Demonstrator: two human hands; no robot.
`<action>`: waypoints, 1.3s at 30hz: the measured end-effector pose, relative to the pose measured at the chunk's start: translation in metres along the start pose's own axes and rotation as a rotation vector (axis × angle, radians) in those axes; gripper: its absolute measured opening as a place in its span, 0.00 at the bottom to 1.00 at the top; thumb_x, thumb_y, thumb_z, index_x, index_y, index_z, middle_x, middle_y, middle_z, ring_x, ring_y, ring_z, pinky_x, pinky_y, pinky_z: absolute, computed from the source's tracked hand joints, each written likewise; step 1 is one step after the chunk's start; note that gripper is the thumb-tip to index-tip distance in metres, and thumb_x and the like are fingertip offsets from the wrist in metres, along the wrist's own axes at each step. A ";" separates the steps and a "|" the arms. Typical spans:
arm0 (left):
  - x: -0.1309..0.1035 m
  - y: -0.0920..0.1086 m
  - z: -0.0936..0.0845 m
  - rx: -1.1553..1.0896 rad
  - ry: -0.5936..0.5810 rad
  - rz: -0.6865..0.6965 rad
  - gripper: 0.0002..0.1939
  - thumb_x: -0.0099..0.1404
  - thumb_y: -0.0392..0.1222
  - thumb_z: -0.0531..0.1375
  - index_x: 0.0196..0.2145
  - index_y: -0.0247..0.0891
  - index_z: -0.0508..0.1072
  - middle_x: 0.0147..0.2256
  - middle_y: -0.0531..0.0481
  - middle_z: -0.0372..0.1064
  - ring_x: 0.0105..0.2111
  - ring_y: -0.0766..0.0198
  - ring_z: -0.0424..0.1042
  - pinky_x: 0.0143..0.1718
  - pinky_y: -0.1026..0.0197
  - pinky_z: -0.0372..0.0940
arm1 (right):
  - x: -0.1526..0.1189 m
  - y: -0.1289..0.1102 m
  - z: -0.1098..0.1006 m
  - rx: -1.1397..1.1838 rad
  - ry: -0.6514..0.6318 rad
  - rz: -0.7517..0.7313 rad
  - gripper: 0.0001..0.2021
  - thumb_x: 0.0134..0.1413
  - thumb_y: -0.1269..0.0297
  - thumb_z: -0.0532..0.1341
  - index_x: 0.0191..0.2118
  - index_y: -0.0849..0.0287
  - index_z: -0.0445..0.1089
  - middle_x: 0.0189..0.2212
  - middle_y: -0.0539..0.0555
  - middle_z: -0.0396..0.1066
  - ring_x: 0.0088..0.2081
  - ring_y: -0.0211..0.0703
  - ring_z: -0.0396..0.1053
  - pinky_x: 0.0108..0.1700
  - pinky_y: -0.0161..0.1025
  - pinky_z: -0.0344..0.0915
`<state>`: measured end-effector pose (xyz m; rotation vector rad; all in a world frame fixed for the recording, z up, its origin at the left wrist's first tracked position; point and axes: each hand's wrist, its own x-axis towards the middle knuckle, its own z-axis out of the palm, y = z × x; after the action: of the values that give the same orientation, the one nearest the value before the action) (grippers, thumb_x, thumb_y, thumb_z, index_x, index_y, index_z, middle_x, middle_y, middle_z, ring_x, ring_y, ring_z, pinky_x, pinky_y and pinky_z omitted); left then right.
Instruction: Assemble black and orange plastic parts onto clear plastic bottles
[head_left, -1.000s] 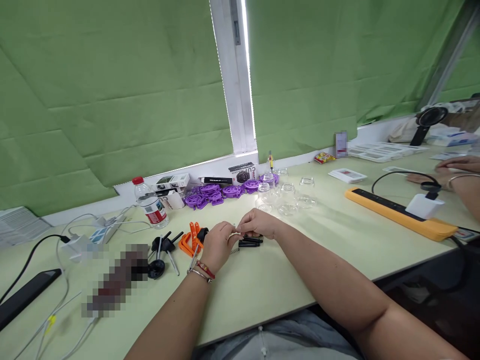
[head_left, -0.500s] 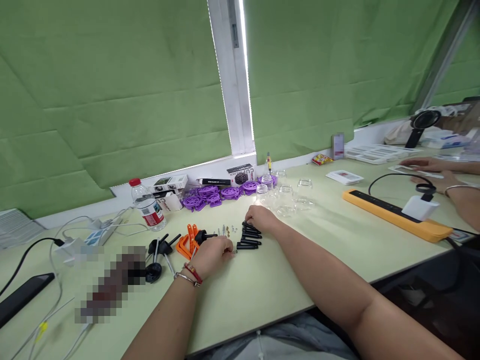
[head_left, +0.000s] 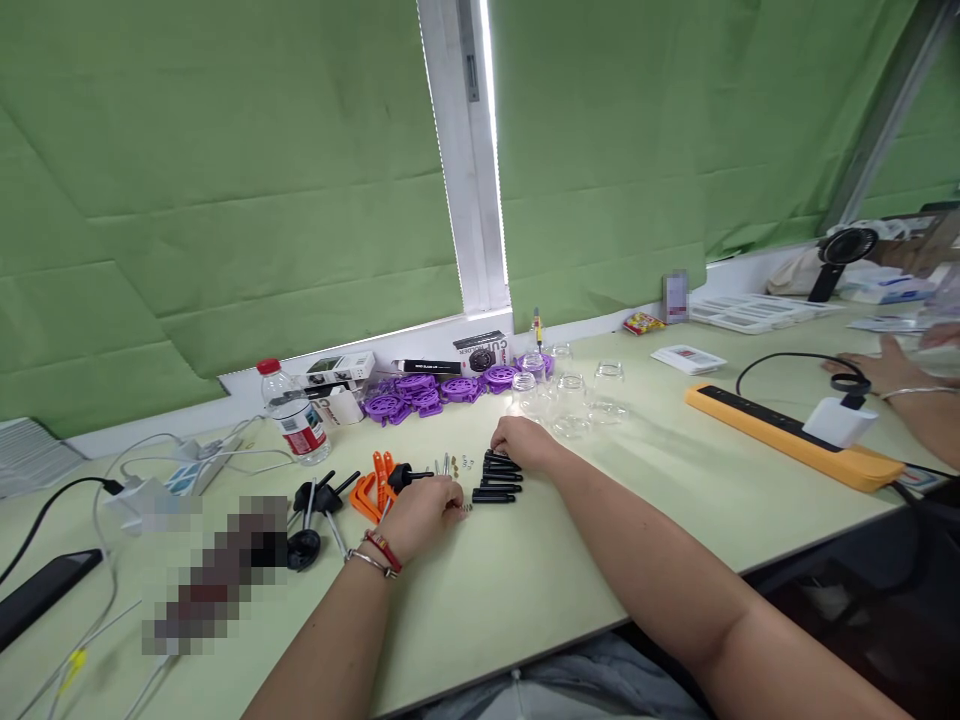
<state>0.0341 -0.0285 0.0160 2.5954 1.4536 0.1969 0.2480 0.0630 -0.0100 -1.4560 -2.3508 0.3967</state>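
Several black tubes (head_left: 495,486) lie in a column on the pale table. My right hand (head_left: 523,442) is at their far end, fingers curled down; whatever the fingertips hold is hidden. My left hand (head_left: 431,512) rests nearer, its fingers closed beside small springs (head_left: 467,508); what it grips is too small to tell. Beyond it lie silver pins (head_left: 446,464), small brass pieces (head_left: 455,467) and tiny clear or metal pieces (head_left: 468,462). Orange clamp-shaped parts (head_left: 366,497) and a black part with a rod (head_left: 405,476) are left of these.
Purple parts (head_left: 420,392), clear glass cups (head_left: 571,400) and a red-capped bottle (head_left: 300,418) stand toward the back. More black parts (head_left: 304,549) lie left. An orange power strip (head_left: 787,437) is at the right, near another person's hands (head_left: 885,370).
The black tubes now lie more evenly in line, with my right hand still at the far end. My left hand has barely moved. The other person's hands have shifted right and apart.
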 end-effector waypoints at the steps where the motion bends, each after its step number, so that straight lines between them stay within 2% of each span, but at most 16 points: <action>1: 0.000 0.000 0.000 0.003 0.001 0.002 0.06 0.58 0.39 0.55 0.27 0.39 0.71 0.31 0.50 0.71 0.32 0.61 0.68 0.29 0.63 0.56 | 0.000 0.000 0.000 -0.001 -0.002 -0.002 0.11 0.48 0.74 0.57 0.33 0.58 0.76 0.35 0.54 0.74 0.35 0.40 0.69 0.31 0.31 0.58; 8: -0.001 -0.002 0.001 -0.009 0.003 0.005 0.06 0.58 0.38 0.55 0.27 0.39 0.71 0.31 0.50 0.71 0.33 0.61 0.68 0.30 0.63 0.56 | -0.001 -0.001 -0.001 -0.010 -0.012 0.009 0.12 0.46 0.73 0.58 0.35 0.58 0.77 0.36 0.55 0.74 0.35 0.40 0.67 0.31 0.31 0.56; 14: 0.000 -0.006 0.003 -0.014 0.006 0.012 0.05 0.58 0.38 0.55 0.27 0.39 0.70 0.31 0.50 0.71 0.33 0.61 0.68 0.31 0.63 0.56 | -0.006 -0.003 -0.005 -0.008 -0.049 0.006 0.10 0.47 0.73 0.57 0.30 0.59 0.76 0.25 0.55 0.70 0.28 0.37 0.63 0.28 0.33 0.52; 17: -0.001 -0.006 0.003 -0.017 0.000 0.008 0.05 0.58 0.39 0.56 0.27 0.39 0.70 0.31 0.50 0.71 0.33 0.61 0.68 0.30 0.63 0.56 | -0.007 -0.003 -0.006 -0.009 -0.060 0.006 0.09 0.46 0.74 0.57 0.29 0.59 0.76 0.24 0.54 0.68 0.27 0.36 0.61 0.28 0.33 0.50; 20: -0.003 -0.005 0.002 -0.014 -0.001 -0.002 0.04 0.57 0.38 0.56 0.27 0.39 0.70 0.30 0.50 0.70 0.32 0.62 0.67 0.30 0.63 0.56 | -0.007 -0.001 -0.007 0.023 -0.055 0.009 0.10 0.46 0.75 0.57 0.30 0.58 0.76 0.25 0.54 0.69 0.28 0.36 0.62 0.28 0.33 0.50; 25: -0.003 -0.005 0.002 -0.009 0.009 -0.004 0.07 0.54 0.32 0.53 0.27 0.39 0.70 0.30 0.49 0.70 0.31 0.63 0.67 0.30 0.64 0.56 | -0.010 0.002 -0.015 0.125 0.021 0.043 0.12 0.49 0.74 0.56 0.37 0.57 0.76 0.35 0.55 0.72 0.34 0.39 0.66 0.32 0.32 0.55; 32: -0.003 -0.002 -0.001 -0.007 0.014 0.014 0.08 0.55 0.32 0.52 0.27 0.39 0.70 0.30 0.49 0.70 0.31 0.61 0.67 0.31 0.62 0.58 | -0.016 -0.001 -0.022 0.002 -0.006 0.162 0.09 0.50 0.70 0.59 0.36 0.56 0.76 0.30 0.55 0.71 0.34 0.43 0.68 0.31 0.34 0.55; 36: -0.003 0.000 -0.003 0.004 0.032 0.019 0.09 0.56 0.32 0.51 0.27 0.39 0.70 0.30 0.48 0.69 0.32 0.61 0.68 0.32 0.62 0.58 | -0.016 0.000 -0.023 0.010 -0.009 0.167 0.08 0.50 0.69 0.59 0.35 0.57 0.76 0.33 0.55 0.72 0.34 0.43 0.68 0.31 0.33 0.56; 39: -0.003 -0.001 -0.003 0.002 0.075 0.039 0.09 0.59 0.33 0.51 0.28 0.39 0.70 0.32 0.49 0.69 0.32 0.62 0.68 0.32 0.63 0.58 | -0.017 -0.004 -0.025 0.082 0.049 0.156 0.09 0.51 0.68 0.59 0.37 0.57 0.76 0.38 0.55 0.73 0.37 0.42 0.69 0.34 0.33 0.59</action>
<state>0.0312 -0.0302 0.0184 2.6458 1.4283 0.3006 0.2630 0.0478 0.0119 -1.5964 -2.1642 0.4859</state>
